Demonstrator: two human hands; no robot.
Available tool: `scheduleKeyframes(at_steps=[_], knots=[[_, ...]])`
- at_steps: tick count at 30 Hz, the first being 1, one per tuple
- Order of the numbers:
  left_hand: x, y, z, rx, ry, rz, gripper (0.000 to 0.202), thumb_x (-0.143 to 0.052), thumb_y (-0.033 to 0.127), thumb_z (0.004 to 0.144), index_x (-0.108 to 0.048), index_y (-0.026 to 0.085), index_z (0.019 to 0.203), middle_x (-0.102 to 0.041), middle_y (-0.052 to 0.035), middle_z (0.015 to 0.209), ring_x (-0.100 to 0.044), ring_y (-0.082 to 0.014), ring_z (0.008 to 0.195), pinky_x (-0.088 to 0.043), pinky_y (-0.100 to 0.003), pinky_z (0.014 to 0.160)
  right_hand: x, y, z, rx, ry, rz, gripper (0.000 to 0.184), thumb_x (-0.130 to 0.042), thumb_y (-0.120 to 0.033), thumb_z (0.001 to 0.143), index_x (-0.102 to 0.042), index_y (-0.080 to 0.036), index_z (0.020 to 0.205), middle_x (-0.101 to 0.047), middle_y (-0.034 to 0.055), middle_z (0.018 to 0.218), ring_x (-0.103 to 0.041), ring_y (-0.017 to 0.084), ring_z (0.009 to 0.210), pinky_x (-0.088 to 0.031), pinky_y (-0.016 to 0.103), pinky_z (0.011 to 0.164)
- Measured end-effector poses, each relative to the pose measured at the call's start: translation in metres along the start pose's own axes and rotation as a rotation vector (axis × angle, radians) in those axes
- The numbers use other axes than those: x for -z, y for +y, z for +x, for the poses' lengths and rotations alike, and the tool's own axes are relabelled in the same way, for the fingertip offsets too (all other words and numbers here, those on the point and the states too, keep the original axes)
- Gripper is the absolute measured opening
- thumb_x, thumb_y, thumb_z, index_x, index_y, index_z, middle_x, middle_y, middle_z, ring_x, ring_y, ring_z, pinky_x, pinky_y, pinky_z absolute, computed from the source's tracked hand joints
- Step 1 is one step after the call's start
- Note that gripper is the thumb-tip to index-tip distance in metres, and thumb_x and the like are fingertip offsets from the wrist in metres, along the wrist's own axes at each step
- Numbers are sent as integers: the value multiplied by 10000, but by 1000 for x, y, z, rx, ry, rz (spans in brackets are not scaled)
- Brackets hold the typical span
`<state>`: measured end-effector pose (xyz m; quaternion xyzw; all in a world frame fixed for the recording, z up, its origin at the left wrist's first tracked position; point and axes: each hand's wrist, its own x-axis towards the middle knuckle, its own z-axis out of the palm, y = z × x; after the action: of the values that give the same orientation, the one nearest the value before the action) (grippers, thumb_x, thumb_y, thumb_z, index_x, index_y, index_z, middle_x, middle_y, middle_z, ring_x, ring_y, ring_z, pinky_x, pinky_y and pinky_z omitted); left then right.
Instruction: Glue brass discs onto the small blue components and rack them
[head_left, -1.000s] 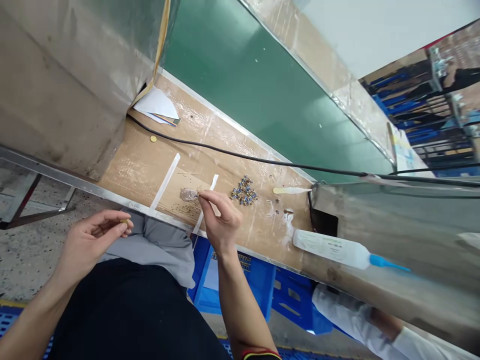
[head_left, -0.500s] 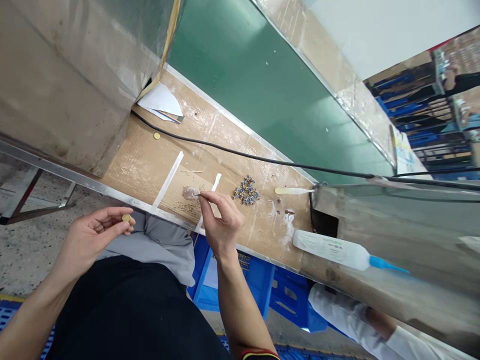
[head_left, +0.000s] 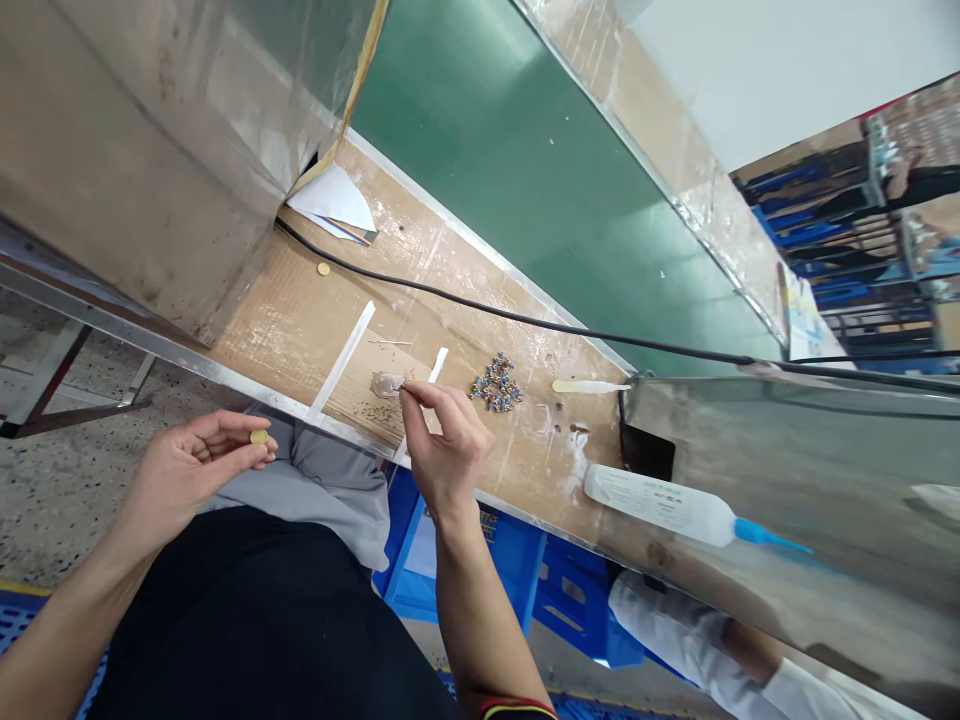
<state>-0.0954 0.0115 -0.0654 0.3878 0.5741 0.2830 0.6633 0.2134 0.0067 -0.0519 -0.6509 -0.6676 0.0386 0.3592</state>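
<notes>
My left hand (head_left: 199, 465) is over my lap, its thumb and fingers pinching a small gold disc (head_left: 259, 437). My right hand (head_left: 446, 445) rests at the near edge of a cardboard-covered bench (head_left: 289, 325), gripping a thin pick (head_left: 405, 393). The pick's tip touches a greyish blob of paste (head_left: 386, 385). To the right of that hand lies a heap of small blue-and-gold parts (head_left: 496, 385). Another gold disc (head_left: 323, 268) sits farther along the cardboard, out of reach of the pick.
Two white strips (head_left: 341, 350) lie on the cardboard, and a black cable (head_left: 525, 322) crosses it. Beyond are a green mat (head_left: 540, 200), a wooden spatula (head_left: 589, 386) and a white glue bottle (head_left: 660, 503). Another person's white sleeve (head_left: 675, 630) shows below, beside blue crates (head_left: 469, 570).
My left hand has shifted slightly right, and the gold disc now shows fully between its fingers. The whole view has drifted a little with my head. My right hand stays at the paste.
</notes>
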Motion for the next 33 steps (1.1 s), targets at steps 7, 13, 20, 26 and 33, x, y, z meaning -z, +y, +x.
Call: scheduleKeyframes(at_steps=[7,13,20,26,33], knots=[[1,1,0,-22,2,16,441,-953,583,863,-885,240,1131,-896,-98,1025,-876,-274,922,-755,-386,903,4,-1,1,-19,-29,-23,137,-697,-250,1105,-829,-282,1092,-864,47,1036,-809,238,961,-651,414,883],[4,-4,0,-69,-65,61,293,-845,554,977,-890,267,932,-867,-51,909,-842,-223,832,-725,-297,785,10,6,3,-228,-46,99,109,-744,-304,1066,-844,-259,1071,-862,34,987,-802,211,875,-665,363,834],[5,-7,1,-86,-125,86,231,-836,494,983,-885,272,940,-838,-31,841,-789,-185,725,-667,-256,688,16,12,5,-163,-78,157,122,-739,-248,1070,-857,-278,1082,-878,40,1088,-839,240,1038,-676,397,958],[3,-6,2,-79,-117,103,238,-823,491,990,-878,263,953,-836,-37,849,-783,-188,733,-656,-266,693,18,9,6,-100,-98,104,138,-720,-222,1088,-846,-275,1101,-879,40,1095,-841,234,1036,-675,395,962],[3,-8,2,-58,-140,101,284,-825,520,1001,-872,240,997,-836,-43,864,-782,-177,756,-650,-247,713,18,7,6,-62,-108,105,156,-705,-196,1102,-839,-276,1115,-873,30,1102,-836,221,1043,-663,375,942]])
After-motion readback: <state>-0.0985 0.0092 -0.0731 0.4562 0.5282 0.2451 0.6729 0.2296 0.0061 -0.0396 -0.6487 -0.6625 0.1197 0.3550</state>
